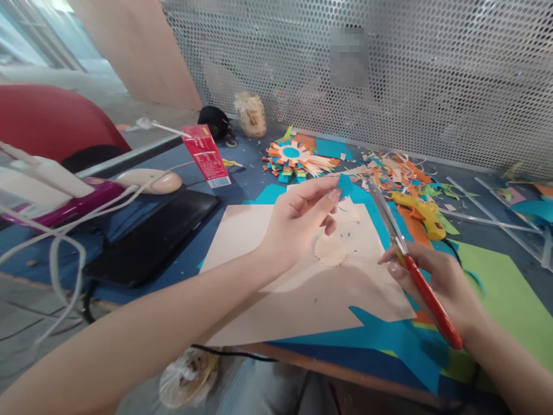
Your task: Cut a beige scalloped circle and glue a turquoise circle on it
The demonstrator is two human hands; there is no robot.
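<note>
Between thumb and fingers, my left hand (302, 222) pinches a small piece of blue paper (344, 185) above the table. My right hand (444, 276) is closed around the red handle of a pair of scissors (401, 248), whose blades point up and away, to the right of the blue piece. Under both hands lies a large cream sheet of paper (242, 253). A round cream paper disc (330, 251) with a notched edge rests on that sheet, with tiny blue snippets near it.
A layered paper rosette (291, 153) and a heap of scraps (397, 170) lie at the back. On the right are a yellow glue gun (423, 213) and green paper (505, 288). A black phone (155, 236), a red carton (207, 155) and cables occupy the left.
</note>
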